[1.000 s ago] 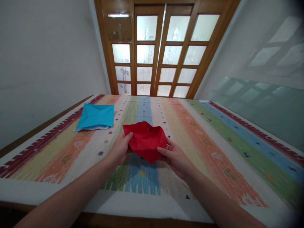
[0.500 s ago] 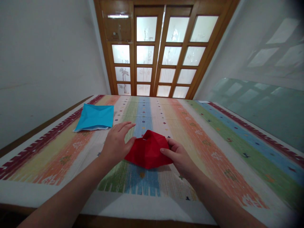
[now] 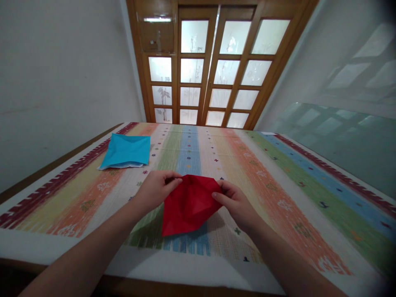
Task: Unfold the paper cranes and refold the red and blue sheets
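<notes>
A creased sheet of red paper (image 3: 188, 206), partly opened out, is held up just above the striped tablecloth (image 3: 269, 198). My left hand (image 3: 157, 187) pinches its upper left edge between thumb and fingers. At the upper right edge, my right hand (image 3: 233, 202) grips the paper with the thumb in front and the fingers behind. The paper's lower left corner hangs free toward the near side of the table. Parts of the fingers on both hands are hidden behind the sheet.
Blue paper (image 3: 125, 150) with white showing under its front edge lies at the back left of the table. A wooden door with glass panes (image 3: 193, 70) stands beyond. Walls flank both sides, with a glass panel (image 3: 340, 140) along the right.
My left hand has closed on the red paper's upper left edge, where it was open before. The paper has spread wider, its lower left corner now hanging lower. My right hand keeps its grip.
</notes>
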A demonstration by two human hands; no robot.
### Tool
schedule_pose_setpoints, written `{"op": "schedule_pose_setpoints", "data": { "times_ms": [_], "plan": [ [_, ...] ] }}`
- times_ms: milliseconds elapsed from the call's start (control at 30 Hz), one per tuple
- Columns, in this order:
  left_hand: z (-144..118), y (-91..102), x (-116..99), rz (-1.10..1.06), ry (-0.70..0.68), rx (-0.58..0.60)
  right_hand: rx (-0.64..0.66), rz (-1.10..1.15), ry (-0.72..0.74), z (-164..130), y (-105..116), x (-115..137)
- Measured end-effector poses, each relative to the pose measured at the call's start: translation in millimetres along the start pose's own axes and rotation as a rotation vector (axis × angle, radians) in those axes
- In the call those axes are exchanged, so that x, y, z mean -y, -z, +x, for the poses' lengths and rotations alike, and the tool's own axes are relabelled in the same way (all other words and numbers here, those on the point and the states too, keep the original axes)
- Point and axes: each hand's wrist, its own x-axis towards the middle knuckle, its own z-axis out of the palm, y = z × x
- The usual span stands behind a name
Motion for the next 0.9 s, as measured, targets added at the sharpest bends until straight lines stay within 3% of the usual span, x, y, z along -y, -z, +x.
{"op": "schedule_pose_setpoints", "data": {
  "times_ms": [333, 500, 667, 900],
  "plan": [
    [0.6, -4.4, 7.4, -0.131, 0.074, 0.043, 0.057, 0.053, -0.223, 0.2, -6.0, 11.8],
    [-3.1, -2.0, 2.3, -0.065, -0.002, 0.128, 0.061, -0.027, -0.300, -3.8, -5.1, 15.6],
    [-6.2, -4.0, -3.6, 0.015, -0.112, 0.205, 0.093, 0.081, -0.293, -7.5, -7.8, 17.1],
    [-6.5, -9.0, -3.6, 0.071, -0.126, 0.245, 0.097, 0.073, -0.349, -7.3, -12.1, 11.4]
  ]
}}
